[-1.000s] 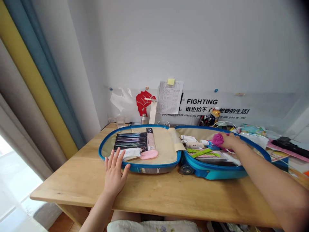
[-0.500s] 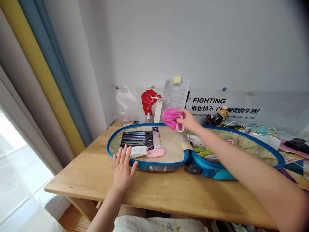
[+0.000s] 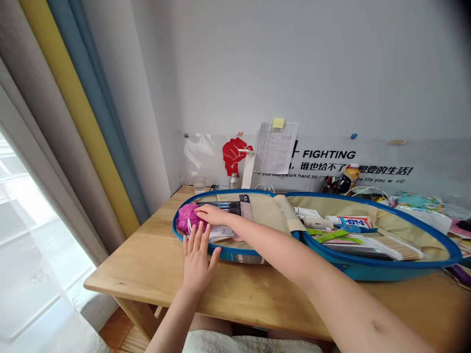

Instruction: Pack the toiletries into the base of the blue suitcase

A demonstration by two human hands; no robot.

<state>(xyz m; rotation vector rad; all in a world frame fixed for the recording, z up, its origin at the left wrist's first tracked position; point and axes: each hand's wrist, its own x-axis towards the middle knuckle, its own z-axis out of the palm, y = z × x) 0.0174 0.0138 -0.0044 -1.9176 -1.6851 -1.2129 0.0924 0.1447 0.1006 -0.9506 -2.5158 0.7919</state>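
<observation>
Pink mesh pouf (image 3: 187,219) lies under the right hand's (image 3: 213,214) flat, released fingers (image 3: 201,210), the left hand (image 3: 196,260) splayed beside it.

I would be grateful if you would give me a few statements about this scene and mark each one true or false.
1. The right hand rests on a pink shower puff inside the suitcase. True.
2. The left hand is holding the pink shower puff. False: it holds nothing, its fingers spread beside the suitcase's rim.
3. The suitcase is zipped shut. False: it lies open, with both halves showing.
4. A yellow sticky note is stuck to a sheet of paper on the wall. True.
5. The clear glass stands inside the suitcase. False: it stands on the table behind the suitcase.
</observation>
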